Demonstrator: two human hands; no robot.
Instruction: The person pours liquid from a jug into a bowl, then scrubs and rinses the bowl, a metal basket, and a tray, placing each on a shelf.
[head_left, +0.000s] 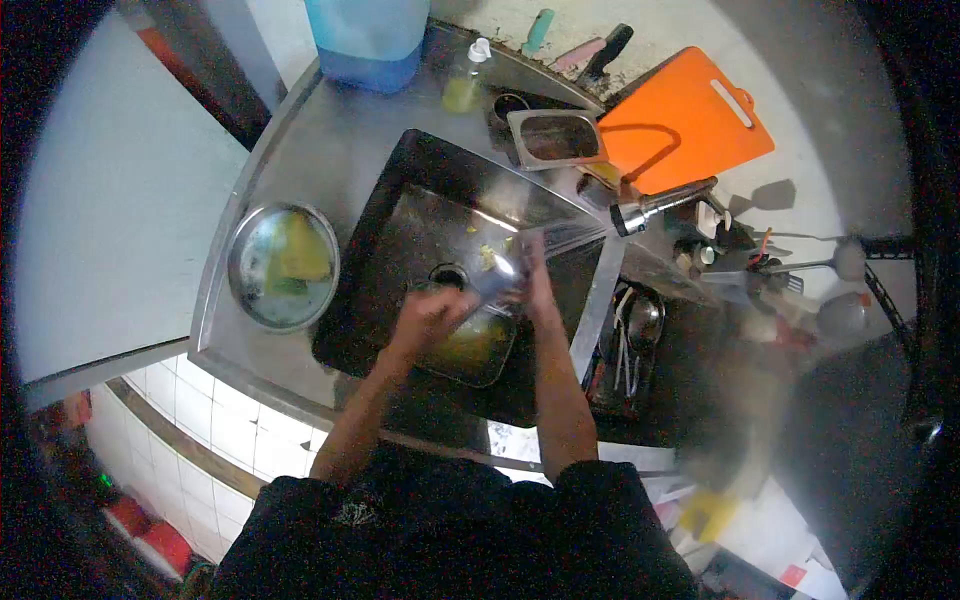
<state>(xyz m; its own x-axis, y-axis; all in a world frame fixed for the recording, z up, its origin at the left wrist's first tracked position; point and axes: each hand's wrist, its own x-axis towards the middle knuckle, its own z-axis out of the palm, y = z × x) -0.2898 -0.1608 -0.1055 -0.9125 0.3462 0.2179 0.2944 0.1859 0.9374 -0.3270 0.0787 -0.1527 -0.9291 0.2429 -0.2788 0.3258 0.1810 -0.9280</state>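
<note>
Over the dark sink (365, 240), my left hand (433, 312) is closed round one end of a long, shiny metal utensil (490, 287), too blurred to tell its kind. My right hand (536, 285) is at the other end, fingers closed against it and smeared by motion. Water fans leftward from the tap's spray head (640, 213) onto the right hand. Beneath both hands, a rectangular metal pan (490, 365) with yellowish contents sits in the sink, partly hidden. Yellow scraps (490, 257) lie near the drain (448, 274).
Left of the sink stands a round metal tray (240, 270) holding something yellow-green. Behind are a blue-liquid container (365, 45), a pump bottle (462, 92), a small metal pan (515, 125) and an orange cutting board (680, 120). Cutlery (630, 335) and hanging utensils (800, 266) are at right.
</note>
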